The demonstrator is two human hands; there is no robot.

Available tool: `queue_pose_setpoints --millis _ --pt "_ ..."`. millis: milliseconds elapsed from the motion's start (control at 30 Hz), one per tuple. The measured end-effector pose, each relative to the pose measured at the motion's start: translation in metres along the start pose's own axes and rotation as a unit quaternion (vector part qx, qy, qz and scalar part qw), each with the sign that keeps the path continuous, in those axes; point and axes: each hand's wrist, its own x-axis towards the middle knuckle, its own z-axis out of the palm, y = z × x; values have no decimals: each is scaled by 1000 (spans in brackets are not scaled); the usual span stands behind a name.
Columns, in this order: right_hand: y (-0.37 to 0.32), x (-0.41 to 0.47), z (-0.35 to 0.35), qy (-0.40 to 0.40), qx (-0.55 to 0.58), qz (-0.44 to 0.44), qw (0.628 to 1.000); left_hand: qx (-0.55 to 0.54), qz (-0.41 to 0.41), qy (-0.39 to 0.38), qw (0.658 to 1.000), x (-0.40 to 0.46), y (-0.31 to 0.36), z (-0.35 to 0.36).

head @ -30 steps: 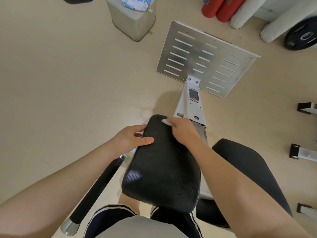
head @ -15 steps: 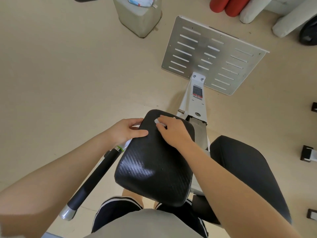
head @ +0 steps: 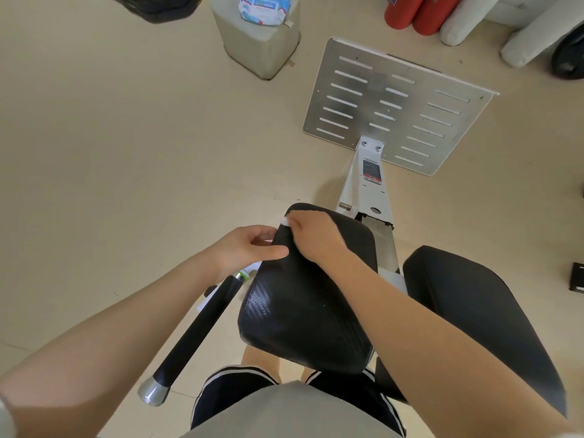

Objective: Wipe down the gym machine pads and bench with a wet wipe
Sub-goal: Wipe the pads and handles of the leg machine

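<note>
Beige gym floor [head: 110,153]. Wet wipe [head: 285,221], thin and limp, sits bunched at the far left corner of the black pad [head: 309,298] under right hand [head: 316,238], fingers curled on it; best pressed flat. Left hand [head: 249,248] pinches the pad edge.

Wet wipe [head: 285,221] mostly under right hand [head: 311,237]

Head view, steeply downward, seemingly close.
</note>
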Motion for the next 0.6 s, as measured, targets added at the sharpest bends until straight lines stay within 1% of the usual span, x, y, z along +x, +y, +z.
queue_pose_setpoints --millis 67,100,167,200,333,400,467,600 --pt "-17 -3 6 -37 -1 -33 999 9 -2 -35 999 -10 -4 -2" --pt "-18 -8 6 -45 6 -41 998 17 0 -41 999 -15 -5 -2" --pt "-6 -18 -1 -35 33 -38 998 31 -2 -39 999 -19 -8 -3" --pt "4 -22 -5 -20 37 -27 999 32 -5 -40 999 -19 -8 -3" --pt "36 -23 -15 28 65 94 993 42 3 -75 996 -21 -2 -4" --pt "28 -26 -11 36 57 106 992 51 8 -86 995 -25 2 -5" --pt "8 -34 -2 41 68 80 994 54 18 -88 994 -27 1 -5" --pt "-26 -58 13 39 62 -3 997 105 41 -50 992 -28 0 -3"
